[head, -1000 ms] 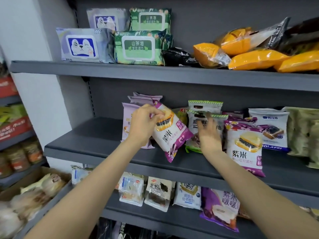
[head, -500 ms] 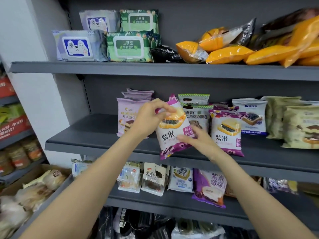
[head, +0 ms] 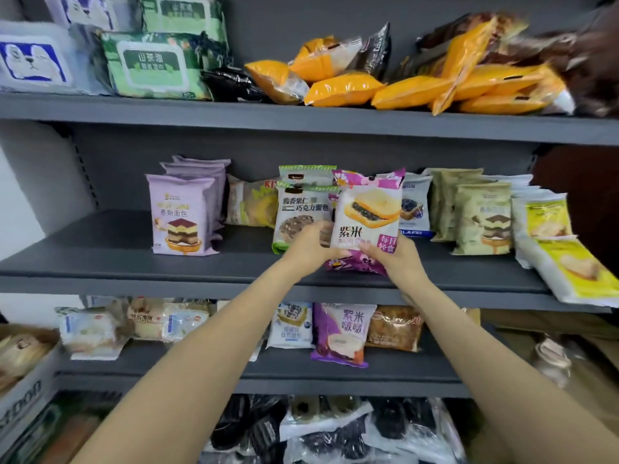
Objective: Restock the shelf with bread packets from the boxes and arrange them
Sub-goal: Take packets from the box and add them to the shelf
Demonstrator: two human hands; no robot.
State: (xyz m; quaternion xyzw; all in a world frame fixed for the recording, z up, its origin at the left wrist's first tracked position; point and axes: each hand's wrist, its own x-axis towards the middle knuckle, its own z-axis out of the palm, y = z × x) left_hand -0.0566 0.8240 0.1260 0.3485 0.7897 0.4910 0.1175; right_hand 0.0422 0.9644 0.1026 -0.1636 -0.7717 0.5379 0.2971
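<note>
Both hands grip the purple packet (head: 366,218) by its bottom corners, left hand (head: 310,247), right hand (head: 398,256), likely to stand it upright and face-out on the middle shelf (head: 110,259), between the green packet (head: 301,212) and blue packet (head: 413,209).

bare middle shelf (head: 100,242) lay open left of the lilac tiramisu packets (head: 181,216). rightward, chocolate bread packets (head: 301,209) and green packets (head: 479,216) crowded it.

Upright purple-white bread packet (head: 366,216), mid-shelf.
</note>
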